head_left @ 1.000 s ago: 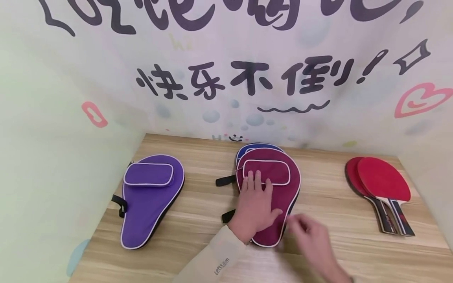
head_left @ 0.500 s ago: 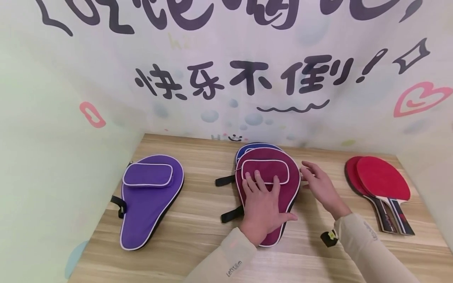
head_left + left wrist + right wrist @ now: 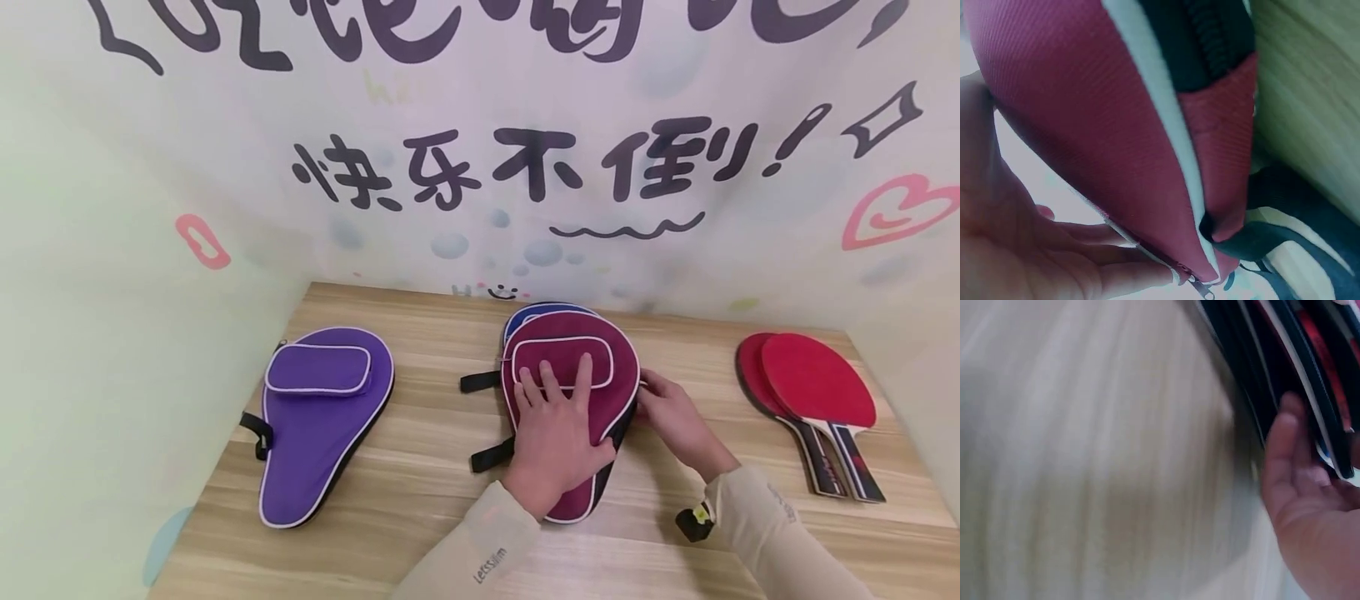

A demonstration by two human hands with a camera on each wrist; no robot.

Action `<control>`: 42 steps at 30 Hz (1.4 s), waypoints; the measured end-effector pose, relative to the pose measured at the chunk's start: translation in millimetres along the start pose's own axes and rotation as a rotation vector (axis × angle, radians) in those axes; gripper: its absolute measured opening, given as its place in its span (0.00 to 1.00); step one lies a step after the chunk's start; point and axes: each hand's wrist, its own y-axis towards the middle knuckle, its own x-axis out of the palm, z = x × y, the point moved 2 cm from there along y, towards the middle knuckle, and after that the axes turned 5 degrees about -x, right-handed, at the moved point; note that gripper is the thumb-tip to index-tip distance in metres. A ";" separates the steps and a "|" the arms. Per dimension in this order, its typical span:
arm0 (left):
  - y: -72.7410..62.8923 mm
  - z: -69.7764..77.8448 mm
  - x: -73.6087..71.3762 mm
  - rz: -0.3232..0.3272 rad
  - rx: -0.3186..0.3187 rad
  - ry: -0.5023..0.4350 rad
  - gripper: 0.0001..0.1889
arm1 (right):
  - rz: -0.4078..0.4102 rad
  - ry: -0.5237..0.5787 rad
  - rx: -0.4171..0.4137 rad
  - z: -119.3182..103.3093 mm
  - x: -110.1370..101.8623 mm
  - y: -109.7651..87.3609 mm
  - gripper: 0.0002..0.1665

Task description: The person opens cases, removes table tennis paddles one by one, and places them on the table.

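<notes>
A maroon table tennis bat case [image 3: 566, 421] with white piping and a front pocket lies over a blue bat case [image 3: 551, 310], of which only the top edge shows. My left hand [image 3: 551, 446] rests on the maroon case with its fingers spread, the tips over the pocket. At the right edge of that case, my right hand [image 3: 678, 425] pinches its rim. The right wrist view shows the fingers [image 3: 1282, 440] under the rim, with the thumb partly out of frame. Black side fabric shows along the maroon case's right edge.
A purple bat case [image 3: 322, 425] lies to the left on the wooden table [image 3: 420, 492]. Two red table tennis bats [image 3: 813, 379] overlap at the right. Black straps [image 3: 491, 457] stick out left of the stacked cases. A printed backdrop [image 3: 450, 100] stands behind the table.
My right hand has moved from the case's lower right up to its right edge and now grips it. The left hand has shifted slightly right, fingers spread wider. The case's right edge is lifted.
</notes>
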 end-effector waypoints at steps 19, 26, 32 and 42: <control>-44.8 -67.3 -58.3 0.343 0.079 -0.191 0.59 | -0.043 -0.102 -0.011 7.5 -3.3 -1.6 0.25; -58.5 -105.8 -50.4 0.484 -0.040 -0.269 0.51 | -0.028 -0.146 0.006 7.7 -4.1 -1.9 0.26; -65.6 -127.4 -38.2 0.376 -0.222 -0.334 0.54 | -0.022 -0.161 0.009 9.0 -2.6 0.0 0.25; -68.3 -150.3 -24.1 0.171 -0.317 -0.363 0.66 | 0.090 -0.299 -0.021 -2.7 6.2 -10.5 0.33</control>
